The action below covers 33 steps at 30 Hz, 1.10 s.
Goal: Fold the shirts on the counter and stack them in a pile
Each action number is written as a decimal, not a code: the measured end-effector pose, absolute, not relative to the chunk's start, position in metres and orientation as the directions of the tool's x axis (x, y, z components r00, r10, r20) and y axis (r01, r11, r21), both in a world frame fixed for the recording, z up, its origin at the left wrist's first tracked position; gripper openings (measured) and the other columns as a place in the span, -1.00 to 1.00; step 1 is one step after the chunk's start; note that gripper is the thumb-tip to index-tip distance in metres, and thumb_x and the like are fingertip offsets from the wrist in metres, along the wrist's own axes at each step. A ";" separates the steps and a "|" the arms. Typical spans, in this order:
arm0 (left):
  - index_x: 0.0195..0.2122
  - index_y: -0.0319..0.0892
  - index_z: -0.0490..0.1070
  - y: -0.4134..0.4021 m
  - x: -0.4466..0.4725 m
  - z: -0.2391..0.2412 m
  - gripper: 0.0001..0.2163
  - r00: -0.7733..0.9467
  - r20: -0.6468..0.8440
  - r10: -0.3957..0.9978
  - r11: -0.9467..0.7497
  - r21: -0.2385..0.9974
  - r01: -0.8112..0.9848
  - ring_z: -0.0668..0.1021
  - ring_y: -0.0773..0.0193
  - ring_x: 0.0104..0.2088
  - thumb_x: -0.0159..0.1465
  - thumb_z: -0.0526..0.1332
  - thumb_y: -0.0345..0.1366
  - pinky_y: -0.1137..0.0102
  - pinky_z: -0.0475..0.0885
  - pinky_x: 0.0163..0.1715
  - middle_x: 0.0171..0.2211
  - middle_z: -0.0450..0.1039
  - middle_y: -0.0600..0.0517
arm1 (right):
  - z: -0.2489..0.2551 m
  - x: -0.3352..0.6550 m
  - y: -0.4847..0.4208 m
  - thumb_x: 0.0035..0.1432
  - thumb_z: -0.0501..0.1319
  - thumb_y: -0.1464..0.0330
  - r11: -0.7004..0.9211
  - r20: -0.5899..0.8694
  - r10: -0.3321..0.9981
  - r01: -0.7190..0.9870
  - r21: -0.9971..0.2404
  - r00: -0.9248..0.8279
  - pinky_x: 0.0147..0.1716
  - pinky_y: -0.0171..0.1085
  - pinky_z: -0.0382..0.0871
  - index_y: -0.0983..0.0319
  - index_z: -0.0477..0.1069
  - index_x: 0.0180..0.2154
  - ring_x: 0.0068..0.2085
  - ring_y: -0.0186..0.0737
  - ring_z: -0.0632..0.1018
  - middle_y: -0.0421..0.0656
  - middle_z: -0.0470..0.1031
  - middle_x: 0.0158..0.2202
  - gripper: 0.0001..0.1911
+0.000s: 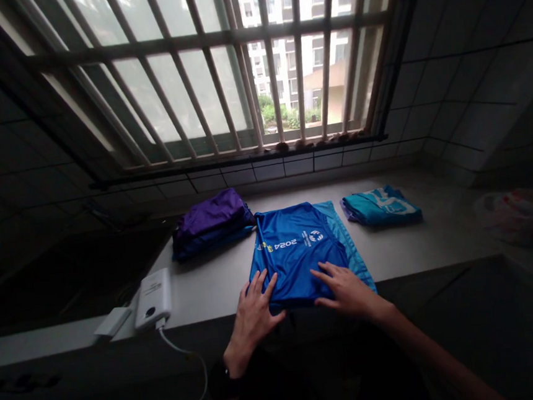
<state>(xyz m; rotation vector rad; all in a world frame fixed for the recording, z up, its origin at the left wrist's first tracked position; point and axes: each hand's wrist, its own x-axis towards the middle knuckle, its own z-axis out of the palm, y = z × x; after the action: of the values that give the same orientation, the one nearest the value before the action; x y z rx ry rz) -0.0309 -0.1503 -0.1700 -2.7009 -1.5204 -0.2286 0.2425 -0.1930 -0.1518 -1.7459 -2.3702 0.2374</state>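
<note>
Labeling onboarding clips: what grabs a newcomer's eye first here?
The glossy blue shirt printed "2024" stands out, lying on the counter with the left hand and right hand flat on its near part. Above it, the barred window is the brightest area. A folded purple stack sits left of the shirt, and a folded teal garment sits right.

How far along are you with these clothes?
Done: the folded purple stack and folded teal stack. In hand: the blue 2024 garment, flat under the left hand and right hand, a paler edge sticking out. Possibly remaining: the plastic bag, contents unclear.
</note>
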 end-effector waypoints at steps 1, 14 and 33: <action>0.41 -0.08 0.18 -0.151 -0.032 -0.170 -0.23 0.525 0.127 0.842 -0.533 0.034 0.846 0.21 -0.15 0.41 0.18 0.39 -0.18 0.00 0.24 0.31 0.42 0.14 -0.22 | -0.161 0.238 -0.204 0.20 0.30 0.32 0.303 0.038 0.952 0.927 -0.220 -0.303 0.32 0.11 0.15 0.14 0.15 0.41 0.42 0.16 0.18 0.05 0.10 0.45 -0.22; 0.13 -0.03 0.43 -0.106 -0.046 -0.054 -0.64 0.481 0.047 0.876 -0.483 0.110 0.869 0.62 0.14 -0.03 0.37 0.08 -0.45 0.32 0.46 0.00 -0.04 0.60 -0.02 | -0.059 0.300 -0.161 0.20 0.12 0.53 0.352 0.152 0.936 0.863 -0.362 -0.318 -0.04 -0.23 0.46 0.17 0.44 0.18 -0.06 -0.15 0.62 -0.12 0.63 -0.03 -0.48; 0.24 -0.39 0.33 -0.065 0.025 -0.152 -0.57 0.624 0.133 0.770 -0.589 -0.226 0.776 0.49 -0.03 0.11 0.38 -0.04 -0.56 0.14 0.36 0.09 0.08 0.46 -0.36 | -0.168 0.232 -0.110 0.48 -0.20 0.22 -0.042 0.000 0.999 0.997 -0.072 0.042 0.33 0.35 -0.06 0.09 0.03 0.44 0.48 0.11 -0.01 -0.08 -0.09 0.51 -0.43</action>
<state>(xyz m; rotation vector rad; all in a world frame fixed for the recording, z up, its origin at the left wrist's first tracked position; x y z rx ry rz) 0.0251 -0.0651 -0.1516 -2.5869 -1.2580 -0.0301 0.2319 -0.1096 -0.1677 -2.2300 -2.1374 0.0769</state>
